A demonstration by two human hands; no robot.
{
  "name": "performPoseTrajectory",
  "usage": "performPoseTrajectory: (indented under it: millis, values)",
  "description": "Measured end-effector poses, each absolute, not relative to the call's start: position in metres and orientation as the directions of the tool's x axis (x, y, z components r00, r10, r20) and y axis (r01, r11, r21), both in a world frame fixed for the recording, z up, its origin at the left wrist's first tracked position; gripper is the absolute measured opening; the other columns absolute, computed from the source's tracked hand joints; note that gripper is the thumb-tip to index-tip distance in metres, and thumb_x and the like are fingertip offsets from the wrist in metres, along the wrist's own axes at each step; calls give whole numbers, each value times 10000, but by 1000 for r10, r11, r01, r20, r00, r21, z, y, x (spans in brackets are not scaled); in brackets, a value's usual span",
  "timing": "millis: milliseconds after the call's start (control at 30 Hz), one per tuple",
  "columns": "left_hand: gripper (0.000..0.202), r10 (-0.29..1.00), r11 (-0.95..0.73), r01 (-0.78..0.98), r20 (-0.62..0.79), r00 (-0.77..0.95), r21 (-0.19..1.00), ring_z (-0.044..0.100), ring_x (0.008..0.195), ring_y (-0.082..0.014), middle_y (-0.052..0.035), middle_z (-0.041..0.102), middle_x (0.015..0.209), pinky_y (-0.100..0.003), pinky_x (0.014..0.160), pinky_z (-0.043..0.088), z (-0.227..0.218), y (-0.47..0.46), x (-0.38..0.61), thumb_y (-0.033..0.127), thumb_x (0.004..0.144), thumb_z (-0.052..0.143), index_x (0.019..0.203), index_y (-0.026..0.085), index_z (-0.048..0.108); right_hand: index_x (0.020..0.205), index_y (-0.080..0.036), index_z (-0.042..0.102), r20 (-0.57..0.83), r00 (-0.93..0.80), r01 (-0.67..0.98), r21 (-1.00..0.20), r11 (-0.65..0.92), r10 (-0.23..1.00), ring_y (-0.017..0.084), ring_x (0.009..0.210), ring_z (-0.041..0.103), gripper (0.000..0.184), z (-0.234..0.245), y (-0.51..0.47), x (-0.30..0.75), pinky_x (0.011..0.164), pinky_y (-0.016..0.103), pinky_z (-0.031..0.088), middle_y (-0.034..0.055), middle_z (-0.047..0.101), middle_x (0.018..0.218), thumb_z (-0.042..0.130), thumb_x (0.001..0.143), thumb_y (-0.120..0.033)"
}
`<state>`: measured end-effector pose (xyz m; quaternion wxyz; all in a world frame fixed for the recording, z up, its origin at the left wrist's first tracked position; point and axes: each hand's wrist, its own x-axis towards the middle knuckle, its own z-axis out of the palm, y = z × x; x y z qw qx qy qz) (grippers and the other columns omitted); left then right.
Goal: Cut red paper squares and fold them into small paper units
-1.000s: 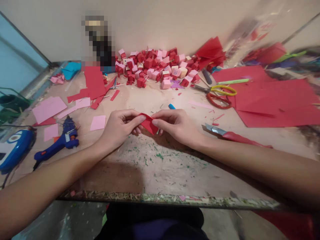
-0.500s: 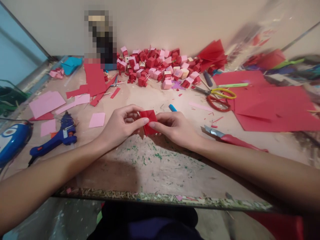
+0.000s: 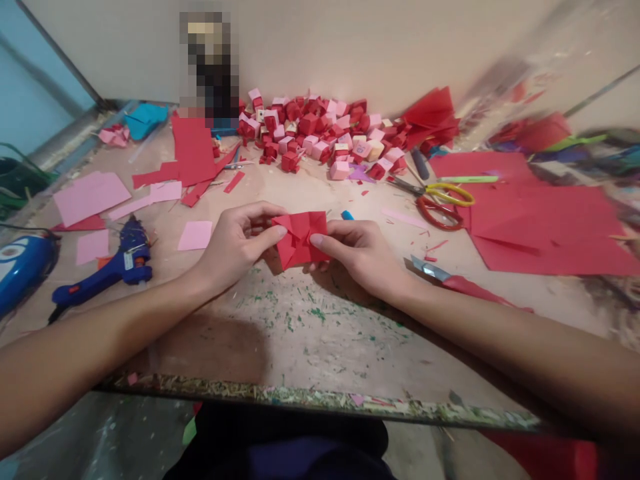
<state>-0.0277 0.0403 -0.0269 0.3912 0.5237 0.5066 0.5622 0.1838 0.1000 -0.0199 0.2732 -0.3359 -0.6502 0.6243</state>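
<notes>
A small folded red paper piece (image 3: 299, 239) is held just above the middle of the wooden table (image 3: 320, 333). My left hand (image 3: 239, 243) pinches its left side with thumb and fingers. My right hand (image 3: 356, 252) pinches its right side, thumb on top. The piece faces me, with fold creases showing across it.
A pile of small red and pink paper cubes (image 3: 320, 137) lies at the back by the wall. Scissors (image 3: 437, 193) and large red sheets (image 3: 540, 220) lie to the right, a red-handled cutter (image 3: 455, 280) near my right wrist. A blue glue gun (image 3: 113, 267) and pink paper squares (image 3: 196, 235) lie to the left.
The red piece has been turned and opened out between my fingers, from a narrow folded edge to a wider flat face. Both hands stayed near the middle of the table.
</notes>
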Motion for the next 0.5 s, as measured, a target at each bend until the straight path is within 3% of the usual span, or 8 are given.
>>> performPoseTrajectory:
  millis: [233, 400, 500]
  values:
    - [116, 975, -166, 55, 172, -139, 985, 706, 702, -146, -27, 789, 833, -217, 599, 555, -28, 39, -28, 251, 844, 770, 916, 166, 803, 882, -132, 799, -51, -623, 105, -994, 18, 781, 109, 600, 673, 230, -18, 99, 183, 612, 230, 530, 38, 769, 693, 742, 976, -333]
    - [234, 988, -123, -6, 122, -99, 992, 653, 602, -136, -22, 737, 757, -216, 516, 526, -27, 37, -29, 395, 934, 735, 926, 168, 792, 878, -130, 797, -64, -614, 131, -991, 22, 786, 108, 591, 664, 224, -17, 100, 183, 602, 231, 529, 36, 765, 684, 739, 976, -323]
    - [244, 987, -123, 9, 123, -106, 992, 648, 608, -134, -27, 736, 758, -214, 522, 527, -25, 37, -29, 409, 920, 764, 905, 166, 787, 888, -127, 797, -62, -616, 133, -991, 26, 785, 113, 602, 669, 232, -18, 100, 183, 606, 235, 526, 40, 767, 694, 739, 974, -334]
